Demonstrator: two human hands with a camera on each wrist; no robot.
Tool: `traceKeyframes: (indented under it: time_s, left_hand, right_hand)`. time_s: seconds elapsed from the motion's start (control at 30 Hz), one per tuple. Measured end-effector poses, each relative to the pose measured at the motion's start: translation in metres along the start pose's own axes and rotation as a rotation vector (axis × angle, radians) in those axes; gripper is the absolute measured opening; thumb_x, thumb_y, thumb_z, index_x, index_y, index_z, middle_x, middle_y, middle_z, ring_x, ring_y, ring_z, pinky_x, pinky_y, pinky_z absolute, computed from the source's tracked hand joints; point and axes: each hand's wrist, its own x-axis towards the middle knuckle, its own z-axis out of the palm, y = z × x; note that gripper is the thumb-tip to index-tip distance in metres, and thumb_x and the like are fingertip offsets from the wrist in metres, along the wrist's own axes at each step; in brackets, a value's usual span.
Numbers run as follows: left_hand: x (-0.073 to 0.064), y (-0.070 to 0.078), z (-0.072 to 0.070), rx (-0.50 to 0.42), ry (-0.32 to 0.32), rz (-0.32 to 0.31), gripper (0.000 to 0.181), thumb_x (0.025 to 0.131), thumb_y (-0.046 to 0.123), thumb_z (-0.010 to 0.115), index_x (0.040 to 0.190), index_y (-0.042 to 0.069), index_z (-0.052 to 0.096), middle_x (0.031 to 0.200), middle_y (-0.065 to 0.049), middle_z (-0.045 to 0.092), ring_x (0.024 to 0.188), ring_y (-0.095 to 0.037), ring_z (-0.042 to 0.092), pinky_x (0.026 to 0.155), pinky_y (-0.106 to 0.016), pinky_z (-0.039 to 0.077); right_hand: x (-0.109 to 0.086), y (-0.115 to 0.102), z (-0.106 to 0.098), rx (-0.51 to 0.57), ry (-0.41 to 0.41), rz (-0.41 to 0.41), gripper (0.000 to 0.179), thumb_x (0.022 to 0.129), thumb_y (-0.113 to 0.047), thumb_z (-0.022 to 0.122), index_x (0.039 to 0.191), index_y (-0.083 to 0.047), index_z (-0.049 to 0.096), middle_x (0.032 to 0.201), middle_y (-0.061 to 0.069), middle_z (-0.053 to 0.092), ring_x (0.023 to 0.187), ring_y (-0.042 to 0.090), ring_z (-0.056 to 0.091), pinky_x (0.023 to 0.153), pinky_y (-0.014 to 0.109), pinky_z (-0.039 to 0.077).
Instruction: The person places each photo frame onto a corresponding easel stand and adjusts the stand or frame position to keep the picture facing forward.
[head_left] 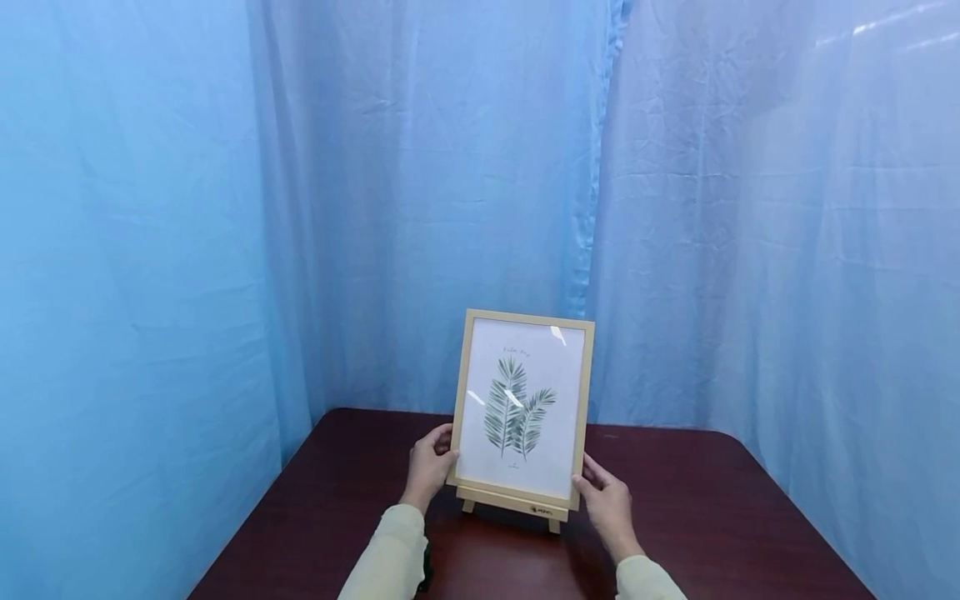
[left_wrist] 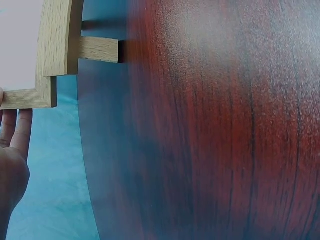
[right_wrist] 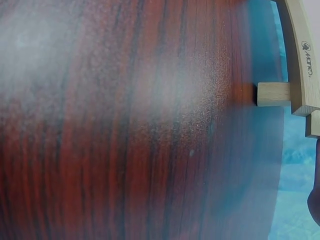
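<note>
A light-wood picture frame [head_left: 587, 400] stands upright, leaning back a little, on the ledge [head_left: 502, 498] of a small wooden easel. Behind its shiny cover is a print of green leaf fronds [head_left: 513, 408]. My left hand [head_left: 426, 468] grips the frame's lower left side, thumb in front and fingers behind. Opposite it, my right hand [head_left: 609, 502] pinches the lower right side. The left wrist view catches the frame's corner [left_wrist: 47, 95] and an easel foot [left_wrist: 100, 49]. In the right wrist view, the ledge [right_wrist: 302, 65] bears a printed mark; only a sliver of hand shows.
The easel's feet rest on a dark reddish wood-grain table [head_left: 697, 500] with rounded far corners. Blue curtains [head_left: 450, 208] hang behind the table and along both sides. Pale sleeves [head_left: 390, 554] cover my forearms, and a dark item partly shows beside the left one.
</note>
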Motion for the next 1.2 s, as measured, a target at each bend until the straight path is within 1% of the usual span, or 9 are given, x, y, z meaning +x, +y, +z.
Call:
traceKeyframes:
  time_s: [0.1,0.2,0.3,0.43,0.57,0.77,0.9,1.2]
  left_hand:
    - [0.000,0.000,0.000,0.002,0.003,0.000,0.044,0.084,-0.011,0.070,0.126,0.002,0.066,0.107,-0.012,0.070,0.098,-0.027,0.065,0.081,-0.042,0.056]
    - [-0.001,0.001,-0.001,-0.002,-0.001,-0.007,0.043,0.085,-0.010,0.070,0.126,0.003,0.066,0.107,-0.012,0.070,0.099,-0.026,0.064,0.082,-0.042,0.056]
    - [-0.003,0.001,-0.002,0.002,-0.005,0.000,0.044,0.085,-0.010,0.070,0.126,0.002,0.065,0.107,-0.013,0.069,0.099,-0.027,0.064,0.082,-0.042,0.056]
    - [-0.004,0.002,-0.003,-0.001,-0.008,-0.008,0.044,0.085,-0.010,0.070,0.127,0.002,0.065,0.107,-0.012,0.069,0.099,-0.027,0.064,0.081,-0.042,0.057]
    - [-0.005,0.001,-0.003,-0.005,-0.016,-0.023,0.045,0.086,-0.008,0.069,0.129,0.004,0.064,0.109,-0.011,0.069,0.100,-0.026,0.064,0.081,-0.041,0.057]
    - [-0.009,0.004,-0.004,-0.004,-0.025,-0.018,0.045,0.087,-0.008,0.069,0.130,0.004,0.063,0.109,-0.012,0.068,0.101,-0.027,0.064,0.081,-0.041,0.057]
    - [-0.010,0.003,-0.004,-0.002,-0.026,-0.018,0.045,0.087,-0.007,0.069,0.130,0.005,0.064,0.109,-0.011,0.068,0.100,-0.026,0.064,0.080,-0.040,0.057]
    - [-0.012,0.002,-0.004,0.003,-0.018,-0.007,0.045,0.086,-0.006,0.070,0.130,0.004,0.064,0.107,-0.010,0.069,0.097,-0.024,0.064,0.079,-0.039,0.057]
  right_hand:
    - [0.001,0.000,0.000,-0.003,-0.001,0.000,0.046,0.096,-0.010,0.066,0.141,-0.007,0.056,0.124,0.021,0.065,0.116,0.033,0.059,0.084,0.038,0.056]
    - [0.001,0.000,0.000,-0.006,0.000,0.002,0.047,0.095,-0.010,0.066,0.141,-0.007,0.056,0.125,0.022,0.065,0.116,0.034,0.059,0.086,0.041,0.056]
    - [0.002,0.000,0.000,-0.003,-0.006,0.006,0.047,0.095,-0.010,0.066,0.141,-0.008,0.056,0.126,0.021,0.064,0.117,0.034,0.059,0.086,0.042,0.055]
    - [0.002,0.001,-0.001,0.000,-0.021,0.011,0.047,0.096,-0.010,0.065,0.142,-0.009,0.055,0.128,0.021,0.063,0.119,0.034,0.058,0.088,0.043,0.055]
    - [0.003,0.001,-0.001,-0.024,-0.019,0.002,0.047,0.096,-0.011,0.065,0.142,-0.008,0.054,0.129,0.022,0.062,0.121,0.035,0.057,0.089,0.045,0.054]
    - [0.005,0.001,-0.002,-0.037,-0.008,-0.009,0.046,0.096,-0.010,0.066,0.141,-0.007,0.055,0.125,0.022,0.064,0.117,0.036,0.059,0.087,0.045,0.055]
    - [0.006,0.001,-0.002,-0.036,-0.008,0.002,0.046,0.096,-0.010,0.065,0.141,-0.007,0.056,0.127,0.022,0.063,0.118,0.035,0.059,0.086,0.044,0.055]
    - [0.009,0.002,-0.001,-0.043,-0.011,-0.001,0.045,0.096,-0.011,0.064,0.141,-0.008,0.056,0.128,0.022,0.063,0.119,0.035,0.058,0.088,0.045,0.054]
